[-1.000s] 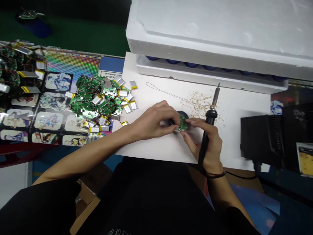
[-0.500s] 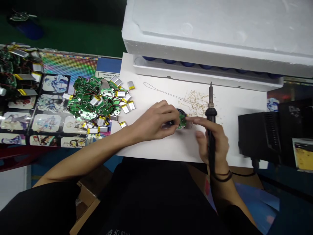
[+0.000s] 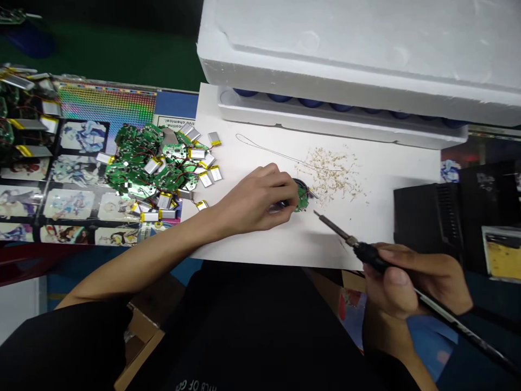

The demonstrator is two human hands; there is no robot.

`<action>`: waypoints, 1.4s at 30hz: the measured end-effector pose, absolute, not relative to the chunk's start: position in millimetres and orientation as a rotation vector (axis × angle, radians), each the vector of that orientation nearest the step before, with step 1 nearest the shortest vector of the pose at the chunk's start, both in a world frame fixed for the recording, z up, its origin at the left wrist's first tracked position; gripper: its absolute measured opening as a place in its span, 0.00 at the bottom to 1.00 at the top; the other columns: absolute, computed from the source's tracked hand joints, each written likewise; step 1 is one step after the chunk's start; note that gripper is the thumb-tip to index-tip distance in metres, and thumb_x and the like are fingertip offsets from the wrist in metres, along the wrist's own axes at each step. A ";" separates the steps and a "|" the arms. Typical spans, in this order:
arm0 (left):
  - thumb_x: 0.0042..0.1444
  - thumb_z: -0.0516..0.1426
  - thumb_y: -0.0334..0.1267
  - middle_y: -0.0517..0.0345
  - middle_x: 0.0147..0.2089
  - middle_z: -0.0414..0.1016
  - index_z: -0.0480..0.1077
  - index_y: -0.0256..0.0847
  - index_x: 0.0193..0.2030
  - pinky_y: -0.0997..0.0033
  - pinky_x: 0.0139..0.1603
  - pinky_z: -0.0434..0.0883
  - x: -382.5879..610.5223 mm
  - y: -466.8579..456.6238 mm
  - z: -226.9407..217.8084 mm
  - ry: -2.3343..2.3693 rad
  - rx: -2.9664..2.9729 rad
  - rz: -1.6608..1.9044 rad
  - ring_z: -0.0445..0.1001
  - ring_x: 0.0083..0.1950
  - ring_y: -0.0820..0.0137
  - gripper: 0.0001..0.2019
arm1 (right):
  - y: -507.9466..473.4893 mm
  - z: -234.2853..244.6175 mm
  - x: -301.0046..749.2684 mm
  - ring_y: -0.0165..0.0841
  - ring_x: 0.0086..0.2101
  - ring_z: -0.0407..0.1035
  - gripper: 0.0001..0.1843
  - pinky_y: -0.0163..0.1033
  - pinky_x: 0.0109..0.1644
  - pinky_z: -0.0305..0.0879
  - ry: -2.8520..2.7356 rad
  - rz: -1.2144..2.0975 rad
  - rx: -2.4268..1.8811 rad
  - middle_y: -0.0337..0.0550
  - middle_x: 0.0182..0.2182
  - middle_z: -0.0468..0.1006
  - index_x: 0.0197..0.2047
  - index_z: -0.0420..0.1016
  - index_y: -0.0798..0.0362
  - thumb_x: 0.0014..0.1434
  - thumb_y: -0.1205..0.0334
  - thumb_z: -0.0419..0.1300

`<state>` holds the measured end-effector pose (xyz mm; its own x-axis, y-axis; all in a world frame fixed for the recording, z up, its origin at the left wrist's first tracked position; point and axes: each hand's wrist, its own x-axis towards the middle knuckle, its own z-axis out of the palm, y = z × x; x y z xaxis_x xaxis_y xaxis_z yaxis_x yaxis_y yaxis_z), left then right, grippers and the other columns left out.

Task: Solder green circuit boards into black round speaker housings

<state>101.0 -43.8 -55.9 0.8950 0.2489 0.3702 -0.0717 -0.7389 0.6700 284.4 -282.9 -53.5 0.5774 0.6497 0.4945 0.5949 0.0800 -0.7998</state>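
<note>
My left hand (image 3: 271, 198) is closed around a small round black housing (image 3: 300, 183) on the white sheet. Inside that housing, partly hidden by my fingers, sits a green circuit board (image 3: 302, 200). A small silvery piece juts from its right side. My right hand (image 3: 411, 277) grips a soldering iron (image 3: 368, 255) by its black handle. The iron's metal tip points up and left and ends a short gap to the right of the board, not touching it. A thin wire loop (image 3: 264, 144) lies on the sheet beyond my left hand.
Green boards with wired silver batteries (image 3: 154, 163) are heaped on the left, with a second pile (image 3: 28, 114) farther left. White foam boxes (image 3: 345, 122) line the back. Light crumbs (image 3: 331, 174) litter the sheet (image 3: 252, 244). A black box-shaped unit (image 3: 425, 217) stands at right.
My right hand has drawn back to the right and toward me, its fingers leaving the board's edge. The soldering iron has swung from upright to slanting toward the board. My left hand keeps its hold.
</note>
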 end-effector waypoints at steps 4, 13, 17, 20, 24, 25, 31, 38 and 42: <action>0.70 0.56 0.31 0.54 0.45 0.83 0.76 0.41 0.41 0.61 0.53 0.71 101.4 -44.4 -56.3 0.124 2.350 0.594 0.75 0.46 0.64 0.07 | -281.6 -52.1 283.1 0.37 0.23 0.80 0.07 0.39 0.24 0.79 -1.261 -0.035 -1.629 0.40 0.25 0.83 0.37 0.85 0.49 0.62 0.55 0.71; 0.70 0.56 0.32 0.53 0.45 0.83 0.75 0.41 0.40 0.60 0.52 0.71 101.8 -45.4 -57.0 0.139 2.371 0.589 0.75 0.46 0.63 0.08 | -261.5 -49.3 279.4 0.36 0.25 0.82 0.11 0.37 0.26 0.80 -1.428 -0.143 -1.519 0.38 0.30 0.86 0.47 0.86 0.50 0.60 0.67 0.70; 0.69 0.56 0.32 0.53 0.45 0.83 0.75 0.41 0.40 0.60 0.51 0.71 101.8 -46.3 -58.0 0.139 2.386 0.613 0.75 0.45 0.63 0.07 | -260.5 -49.0 278.2 0.36 0.24 0.81 0.11 0.39 0.25 0.80 -1.443 -0.154 -1.497 0.38 0.29 0.86 0.46 0.86 0.51 0.60 0.67 0.70; 0.69 0.56 0.31 0.53 0.44 0.82 0.75 0.40 0.40 0.60 0.51 0.71 101.9 -46.8 -57.8 0.138 2.397 0.626 0.74 0.45 0.63 0.07 | -256.4 -47.5 277.8 0.36 0.23 0.80 0.10 0.38 0.25 0.80 -1.468 -0.179 -1.492 0.38 0.28 0.85 0.45 0.86 0.52 0.60 0.67 0.70; 0.69 0.56 0.31 0.53 0.44 0.82 0.75 0.41 0.40 0.60 0.50 0.71 102.2 -46.9 -57.3 0.136 2.410 0.629 0.74 0.44 0.64 0.07 | -254.4 -45.3 277.3 0.34 0.22 0.79 0.06 0.36 0.24 0.78 -1.479 -0.209 -1.509 0.36 0.26 0.84 0.42 0.85 0.53 0.60 0.67 0.69; 0.69 0.56 0.32 0.53 0.44 0.82 0.75 0.41 0.40 0.60 0.50 0.71 102.3 -46.9 -57.3 0.138 2.410 0.624 0.74 0.44 0.64 0.07 | -254.9 -44.8 276.9 0.34 0.22 0.79 0.05 0.36 0.23 0.78 -1.473 -0.212 -1.525 0.36 0.26 0.84 0.41 0.85 0.52 0.60 0.66 0.69; 0.69 0.56 0.33 0.52 0.46 0.82 0.74 0.42 0.41 0.59 0.52 0.70 101.9 -47.0 -57.4 0.165 2.413 0.561 0.74 0.45 0.62 0.06 | -259.9 -42.8 272.8 0.37 0.22 0.80 0.03 0.40 0.22 0.79 -1.433 -0.165 -1.623 0.36 0.27 0.85 0.41 0.84 0.47 0.63 0.62 0.68; 0.69 0.56 0.33 0.51 0.46 0.82 0.74 0.42 0.41 0.58 0.53 0.70 101.5 -46.9 -55.9 0.168 2.405 0.527 0.74 0.47 0.62 0.06 | -259.7 -41.7 272.6 0.37 0.22 0.80 0.06 0.42 0.23 0.80 -1.423 -0.162 -1.613 0.36 0.27 0.84 0.44 0.85 0.47 0.62 0.63 0.69; 0.69 0.56 0.33 0.52 0.47 0.82 0.74 0.42 0.41 0.58 0.53 0.70 101.4 -47.0 -56.8 0.170 2.405 0.529 0.74 0.47 0.62 0.06 | -261.2 -45.0 276.2 0.37 0.22 0.79 0.06 0.41 0.23 0.79 -1.454 -0.178 -1.598 0.35 0.27 0.85 0.43 0.85 0.47 0.61 0.65 0.69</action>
